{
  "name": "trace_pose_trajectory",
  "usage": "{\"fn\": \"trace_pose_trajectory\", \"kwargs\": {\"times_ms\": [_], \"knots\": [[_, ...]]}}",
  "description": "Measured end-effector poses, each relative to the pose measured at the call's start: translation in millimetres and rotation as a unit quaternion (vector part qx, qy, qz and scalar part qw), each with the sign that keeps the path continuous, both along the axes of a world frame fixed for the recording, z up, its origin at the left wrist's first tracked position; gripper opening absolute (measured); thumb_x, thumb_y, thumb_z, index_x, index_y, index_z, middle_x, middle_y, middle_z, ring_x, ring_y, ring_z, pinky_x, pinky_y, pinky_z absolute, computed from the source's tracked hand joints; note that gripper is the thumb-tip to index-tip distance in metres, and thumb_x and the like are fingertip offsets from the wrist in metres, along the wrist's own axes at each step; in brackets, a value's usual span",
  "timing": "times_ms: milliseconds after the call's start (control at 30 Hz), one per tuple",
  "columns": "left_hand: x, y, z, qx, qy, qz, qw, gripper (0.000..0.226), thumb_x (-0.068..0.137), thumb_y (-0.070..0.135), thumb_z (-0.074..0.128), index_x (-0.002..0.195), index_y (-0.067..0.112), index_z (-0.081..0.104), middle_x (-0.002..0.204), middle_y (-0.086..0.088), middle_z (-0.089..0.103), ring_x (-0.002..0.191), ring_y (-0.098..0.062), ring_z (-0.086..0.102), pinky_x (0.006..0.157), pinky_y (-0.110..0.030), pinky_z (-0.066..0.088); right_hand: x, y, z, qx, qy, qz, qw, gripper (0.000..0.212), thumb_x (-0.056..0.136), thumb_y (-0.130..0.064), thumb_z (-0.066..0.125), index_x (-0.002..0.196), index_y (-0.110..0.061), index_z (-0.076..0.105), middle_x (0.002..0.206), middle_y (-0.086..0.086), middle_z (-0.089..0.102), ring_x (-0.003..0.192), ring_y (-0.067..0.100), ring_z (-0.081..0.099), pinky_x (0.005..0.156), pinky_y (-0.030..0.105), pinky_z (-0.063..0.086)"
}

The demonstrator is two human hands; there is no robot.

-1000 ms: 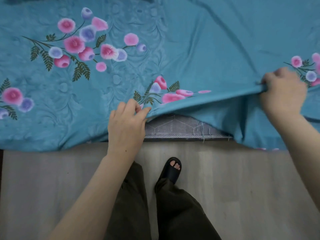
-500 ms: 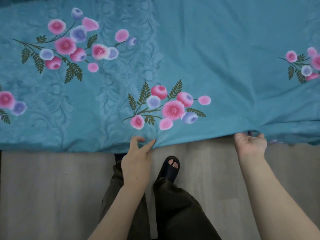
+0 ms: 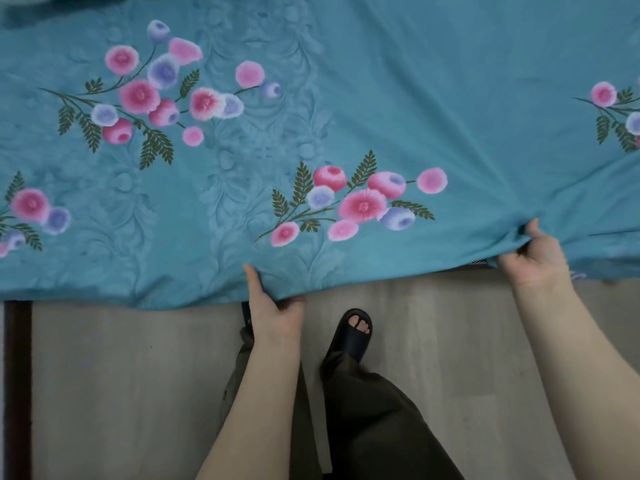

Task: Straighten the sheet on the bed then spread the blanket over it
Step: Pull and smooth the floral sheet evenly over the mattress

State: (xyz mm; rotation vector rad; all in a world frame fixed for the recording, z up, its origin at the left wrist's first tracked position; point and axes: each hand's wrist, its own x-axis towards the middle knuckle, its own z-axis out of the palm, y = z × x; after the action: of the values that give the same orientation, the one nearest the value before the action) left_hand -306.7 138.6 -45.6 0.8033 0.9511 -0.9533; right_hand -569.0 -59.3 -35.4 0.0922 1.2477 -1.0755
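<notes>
A teal sheet (image 3: 398, 98) printed with pink and purple flowers covers the bed and fills the upper half of the view. Its near edge hangs over the side of the bed. My left hand (image 3: 273, 308) grips that edge near the middle, thumb on top and fingers tucked under the cloth. My right hand (image 3: 531, 256) grips a bunched fold of the same edge further right. A sliver of striped mattress trim (image 3: 479, 262) shows beside the right hand. No blanket is in view.
Pale wood-look floor (image 3: 121, 375) lies below the bed edge. My legs in dark trousers (image 3: 374, 420) and a black slide sandal (image 3: 351, 336) stand close to the bed. A dark wooden post (image 3: 17, 375) runs down the far left.
The lifted sheet edge has come down over the bare mattress corner. Both hands moved down and toward me with it, and the cloth now lies flatter.
</notes>
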Motion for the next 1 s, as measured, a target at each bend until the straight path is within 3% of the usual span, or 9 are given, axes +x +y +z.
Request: {"fn": "trace_pose_trajectory", "kwargs": {"times_ms": [133, 300, 400, 500, 633, 733, 800, 867, 1000], "knots": [[8.8, -0.3, 6.3, -0.053, -0.006, -0.051, 0.997, 0.038, 0.091, 0.035, 0.062, 0.126, 0.017, 0.064, 0.12, -0.01, 0.069, 0.102, -0.029, 0.07, 0.068, -0.047, 0.06, 1.4, 8.5, -0.1, -0.046, -0.031, 0.105, 0.993, 0.052, 0.097, -0.045, 0.045, 0.138, -0.013, 0.05, 0.136, 0.005, 0.059, 0.124, 0.019, 0.056, 0.103, 0.038, 0.046], [1.1, 14.6, 3.3, -0.048, -0.013, -0.018, 0.999, 0.041, 0.086, 0.03, 0.068, 0.126, 0.019, 0.064, 0.121, -0.008, 0.069, 0.108, -0.027, 0.067, 0.078, -0.047, 0.058, 1.9, 12.6, 6.9, -0.056, -0.022, 0.091, 0.994, 0.047, 0.092, -0.031, 0.055, 0.137, -0.016, 0.051, 0.133, 0.002, 0.061, 0.122, 0.019, 0.058, 0.101, 0.04, 0.048], [-12.1, 22.1, -6.2, 0.034, 0.006, -0.037, 0.999, 0.04, 0.089, 0.019, 0.065, 0.129, 0.019, 0.062, 0.12, -0.008, 0.069, 0.11, -0.026, 0.066, 0.081, -0.047, 0.057, -0.8, 20.4, -5.7, 0.066, 0.045, 0.087, 0.993, 0.031, 0.096, -0.025, 0.052, 0.125, -0.018, 0.06, 0.115, -0.003, 0.069, 0.101, 0.019, 0.068, 0.104, 0.042, 0.044], [-13.5, 24.9, -9.8, 0.071, 0.012, -0.038, 0.997, 0.039, 0.091, 0.014, 0.063, 0.13, 0.018, 0.061, 0.126, -0.007, 0.066, 0.116, -0.025, 0.062, 0.097, -0.047, 0.05, -3.4, 13.3, -5.3, 0.156, 0.078, 0.073, 0.982, 0.028, 0.098, -0.019, 0.051, 0.123, -0.015, 0.06, 0.129, 0.001, 0.063, 0.12, 0.023, 0.058, 0.101, 0.047, 0.041], [-8.2, 28.1, -7.7, 0.022, 0.021, -0.008, 1.0, 0.035, 0.093, 0.014, 0.059, 0.128, 0.016, 0.061, 0.126, -0.007, 0.066, 0.116, -0.025, 0.062, 0.082, -0.047, 0.053, -6.0, -3.8, 16.7, 0.033, 0.054, 0.119, 0.991, 0.027, 0.094, -0.025, 0.055, 0.101, -0.009, 0.075, 0.118, 0.006, 0.07, 0.104, 0.023, 0.068, 0.08, 0.044, 0.057], [-10.2, 33.8, -8.2, 0.034, 0.012, 0.004, 0.999, 0.036, 0.094, 0.025, 0.06, 0.128, 0.016, 0.06, 0.125, -0.006, 0.066, 0.107, -0.02, 0.065, 0.079, -0.041, 0.055, -12.0, -0.1, 28.3, -0.049, 0.01, 0.12, 0.991, 0.04, 0.098, -0.032, 0.05, 0.134, -0.014, 0.055, 0.13, 0.002, 0.063, 0.119, 0.016, 0.061, 0.093, 0.036, 0.053], [-13.1, 44.1, -16.1, 0.082, 0.003, -0.017, 0.996, 0.032, 0.094, 0.031, 0.059, 0.123, 0.02, 0.06, 0.114, 0.002, 0.068, 0.092, -0.008, 0.065, 0.086, -0.027, 0.054, -19.5, 15.0, 17.7, 0.012, 0.052, 0.139, 0.989, 0.039, 0.098, -0.027, 0.051, 0.136, -0.017, 0.053, 0.115, 0.0, 0.071, 0.105, 0.013, 0.068, 0.082, 0.033, 0.057], [-15.6, 58.8, -29.0, 0.163, 0.007, -0.073, 0.984, 0.015, 0.094, 0.033, 0.059, 0.107, 0.025, 0.061, 0.089, 0.011, 0.069, 0.063, 0.004, 0.053, 0.062, -0.007, 0.045, -30.7, 32.2, -0.2, 0.12, 0.093, 0.14, 0.979, 0.03, 0.094, -0.021, 0.059, 0.124, -0.02, 0.062, 0.095, -0.002, 0.076, 0.082, 0.012, 0.073, 0.073, 0.032, 0.059], [-16.9, 82.3, -54.8, 0.264, -0.003, -0.211, 0.941, 0.016, 0.092, 0.029, 0.063, 0.079, 0.024, 0.056, 0.065, 0.011, 0.052, 0.038, -0.002, 0.034, 0.029, -0.012, 0.02, -50.3, 43.0, -22.8, 0.182, 0.167, 0.12, 0.961, 0.011, 0.088, -0.023, 0.067, 0.098, -0.022, 0.066, 0.084, -0.004, 0.075, 0.073, 0.011, 0.072, 0.07, 0.029, 0.059]]}}
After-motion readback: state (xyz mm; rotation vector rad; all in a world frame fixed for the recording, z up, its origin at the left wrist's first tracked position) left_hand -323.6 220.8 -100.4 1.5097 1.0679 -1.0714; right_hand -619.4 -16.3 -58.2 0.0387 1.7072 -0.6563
